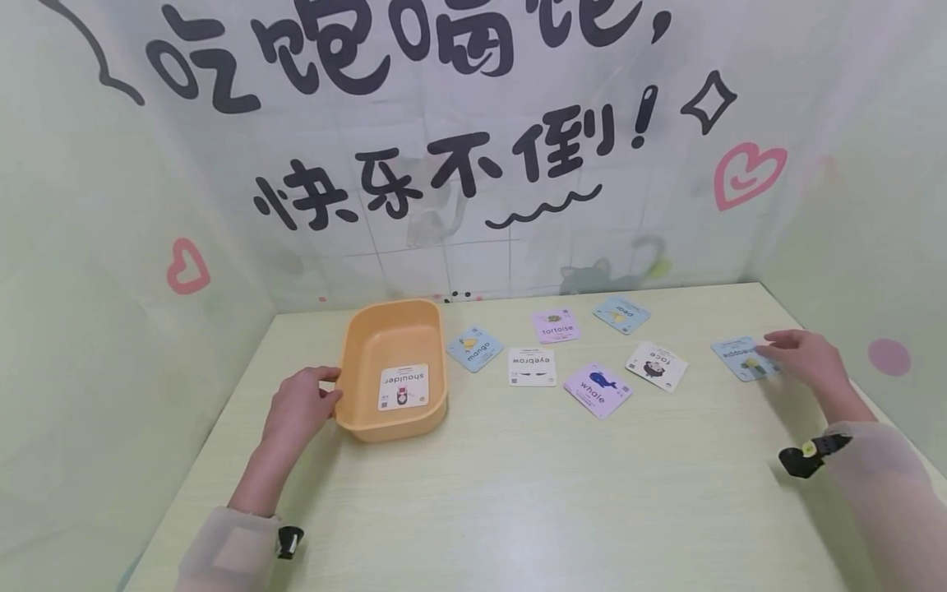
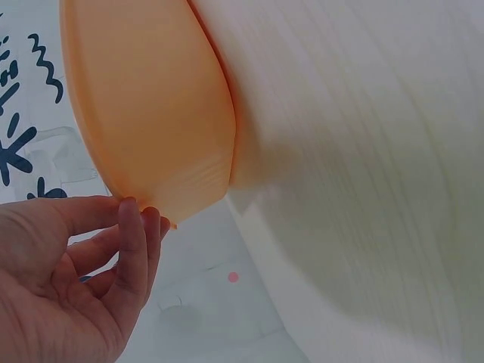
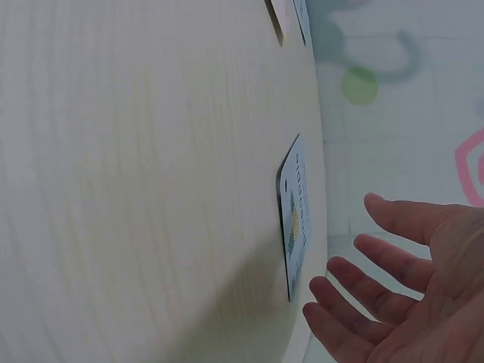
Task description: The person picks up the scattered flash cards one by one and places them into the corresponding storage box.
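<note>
An orange plastic basin (image 1: 392, 366) stands on the pale table (image 1: 518, 485) with a white "shoulder" card (image 1: 403, 386) lying inside it. My left hand (image 1: 325, 386) rests its fingertips against the basin's left rim; in the left wrist view the left hand (image 2: 128, 219) meets the basin (image 2: 151, 98) at its edge. My right hand (image 1: 777, 344) is stretched flat at a blue card (image 1: 743, 359) near the table's right edge. In the right wrist view the straight fingers (image 3: 355, 253) hover just beside that blue card (image 3: 295, 219), not gripping it.
Several picture cards lie between the hands: mango (image 1: 474, 348), eyebrow (image 1: 531, 367), tortoise (image 1: 556, 326), pear (image 1: 621, 314), whale (image 1: 598, 389), face (image 1: 656, 366). A printed curtain closes off the back and sides. The table's right edge runs just past the blue card.
</note>
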`<state>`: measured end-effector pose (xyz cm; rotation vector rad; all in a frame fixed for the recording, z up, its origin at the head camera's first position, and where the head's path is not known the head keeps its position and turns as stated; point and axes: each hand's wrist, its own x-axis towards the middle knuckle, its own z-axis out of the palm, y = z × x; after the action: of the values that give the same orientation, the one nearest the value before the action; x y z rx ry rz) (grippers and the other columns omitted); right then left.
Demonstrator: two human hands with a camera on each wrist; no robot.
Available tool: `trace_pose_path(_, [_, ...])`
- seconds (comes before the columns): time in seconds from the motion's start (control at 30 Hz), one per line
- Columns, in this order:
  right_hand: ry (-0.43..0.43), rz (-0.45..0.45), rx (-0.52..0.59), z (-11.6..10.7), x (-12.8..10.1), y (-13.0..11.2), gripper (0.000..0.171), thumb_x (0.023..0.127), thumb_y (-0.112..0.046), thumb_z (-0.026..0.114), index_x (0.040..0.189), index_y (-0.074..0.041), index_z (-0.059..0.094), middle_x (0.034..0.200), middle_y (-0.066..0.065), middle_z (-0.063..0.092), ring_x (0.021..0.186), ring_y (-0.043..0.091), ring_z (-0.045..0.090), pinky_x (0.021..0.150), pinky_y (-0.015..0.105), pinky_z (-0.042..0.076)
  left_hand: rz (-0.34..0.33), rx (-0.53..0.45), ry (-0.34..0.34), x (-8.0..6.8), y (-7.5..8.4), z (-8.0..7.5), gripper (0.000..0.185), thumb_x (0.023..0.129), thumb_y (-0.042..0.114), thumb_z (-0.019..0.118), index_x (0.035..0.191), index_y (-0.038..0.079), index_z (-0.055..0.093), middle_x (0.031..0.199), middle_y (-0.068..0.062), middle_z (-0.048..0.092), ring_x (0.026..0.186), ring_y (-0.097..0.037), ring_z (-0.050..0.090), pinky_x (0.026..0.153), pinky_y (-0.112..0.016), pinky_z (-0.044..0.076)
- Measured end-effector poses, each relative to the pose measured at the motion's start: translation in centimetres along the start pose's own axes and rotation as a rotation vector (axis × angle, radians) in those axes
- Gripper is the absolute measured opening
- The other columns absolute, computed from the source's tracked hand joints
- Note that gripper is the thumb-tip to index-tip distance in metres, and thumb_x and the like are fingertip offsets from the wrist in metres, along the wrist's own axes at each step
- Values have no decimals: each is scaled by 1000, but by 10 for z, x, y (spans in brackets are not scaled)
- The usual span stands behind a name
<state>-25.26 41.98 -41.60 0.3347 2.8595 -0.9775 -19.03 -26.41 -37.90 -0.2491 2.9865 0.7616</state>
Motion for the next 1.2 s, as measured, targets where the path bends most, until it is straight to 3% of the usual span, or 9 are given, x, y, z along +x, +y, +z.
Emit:
trace_pose_path(0.17, [-32, -16, -68, 0, 0, 0, 70, 102, -42, 49, 142, 13, 36, 142, 44, 35, 127, 60, 34, 98, 69, 32, -10, 2, -3, 0, 1, 0, 44, 98, 9, 59, 139, -6, 51, 130, -28, 60, 88, -27, 68, 62, -28, 55])
trace_pose_path(0.57, [-100, -34, -239, 7, -3, 0, 92, 95, -50, 57, 136, 28, 29, 137, 49, 31, 121, 63, 37, 100, 69, 35, -16, 7, -8, 0, 1, 0, 44, 99, 9, 58, 139, -6, 51, 129, -28, 61, 90, -27, 67, 63, -28, 55])
trace_pose_path(0.73, [-75, -64, -307, 10, -4, -4, 90, 89, -47, 67, 130, 28, 37, 123, 50, 43, 100, 56, 48, 84, 60, 44, -13, 13, -6, 0, 2, 0, 44, 99, 9, 58, 139, -6, 51, 129, -28, 61, 89, -27, 67, 62, -27, 54])
trace_pose_path(0.87, [-54, -93, -375, 12, -5, -6, 82, 86, -44, 70, 116, 27, 44, 101, 43, 52, 83, 44, 47, 68, 45, 39, -9, 13, -2, -1, 1, 0, 43, 99, 9, 58, 139, -6, 51, 128, -28, 61, 88, -27, 67, 61, -27, 54])
trace_pose_path(1.2, [-62, -36, -337, 14, -8, -10, 82, 85, -41, 70, 117, 29, 40, 98, 41, 37, 88, 51, 39, 73, 53, 39, -10, 10, 6, -1, 0, 1, 43, 98, 9, 59, 139, -6, 52, 127, -28, 62, 86, -26, 67, 60, -28, 54])
